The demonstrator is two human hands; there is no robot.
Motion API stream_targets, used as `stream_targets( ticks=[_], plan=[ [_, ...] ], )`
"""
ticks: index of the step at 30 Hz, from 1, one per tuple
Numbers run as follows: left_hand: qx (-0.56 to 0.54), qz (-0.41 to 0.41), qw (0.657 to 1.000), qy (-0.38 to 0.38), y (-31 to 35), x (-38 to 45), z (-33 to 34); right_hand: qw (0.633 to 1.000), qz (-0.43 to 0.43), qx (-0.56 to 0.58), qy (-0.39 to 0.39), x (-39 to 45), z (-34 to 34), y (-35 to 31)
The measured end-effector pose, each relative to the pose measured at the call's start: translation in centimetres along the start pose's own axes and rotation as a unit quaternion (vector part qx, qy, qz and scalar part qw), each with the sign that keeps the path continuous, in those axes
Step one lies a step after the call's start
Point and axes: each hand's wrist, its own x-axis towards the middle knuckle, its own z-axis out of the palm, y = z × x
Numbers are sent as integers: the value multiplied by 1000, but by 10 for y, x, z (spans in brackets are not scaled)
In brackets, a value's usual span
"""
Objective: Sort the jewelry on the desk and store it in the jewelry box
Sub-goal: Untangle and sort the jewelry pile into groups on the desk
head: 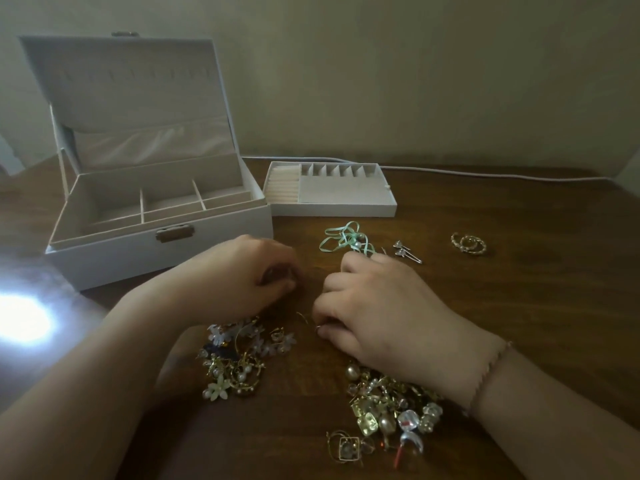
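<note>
Nearest the viewer, two loose jewelry piles [391, 407] lie on the counter [519, 306], in front of the jewelry box [162, 237]. Right hand [377, 306]: grip pinches a thin gold earring [311, 322]. Left hand [242, 275]: fingers curled; contents cannot be determined. Beyond the hands, right of the open box: green ribbon piece [346, 239], silver earrings [407, 251], gold rings [468, 243], removed tray [332, 190].

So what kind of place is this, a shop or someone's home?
Probably a home: a wooden desk against a plain wall, an open jewelry box, and a white cable trailing along the back.
</note>
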Motion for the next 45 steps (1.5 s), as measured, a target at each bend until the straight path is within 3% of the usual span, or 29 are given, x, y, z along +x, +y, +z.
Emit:
stream_targets(
  ticks=[3,7,10,13,17,22,26,28,31,33,35,37,45],
  plan=[
    [3,-4,1000,-13,-1,0,1,1000,-17,-11,0,1,-1,1],
    [-2,7,1000,-1,-1,0,3,989,92,111,19,-11,-21,27],
    [-10,15,1000,-1,1,-1,4,948,213,210,113,-42,-42,74],
    [-8,24,1000,0,4,-1,4,895,368,176,179,-76,-49,129],
    [6,25,1000,-1,3,-1,4,822,547,92,132,-104,-20,178],
    [8,28,1000,-3,3,-1,4,782,607,88,109,-107,0,190],
    [11,30,999,2,4,-1,3,801,592,51,75,-100,-3,186],
    [10,29,1000,-1,4,-2,2,830,547,18,107,-94,-15,174],
    [-6,22,1000,-15,5,-3,0,905,388,110,139,-76,-36,138],
    [-23,24,999,-30,7,-4,-1,944,261,196,48,-62,-46,103],
    [-42,28,998,-48,10,-5,-1,956,171,233,-50,-51,-45,74],
    [-55,27,997,-56,13,-5,-2,968,117,201,-91,-44,-40,56],
    [-38,23,997,-56,17,-4,0,984,79,149,-56,-34,-19,42]
  ],
)
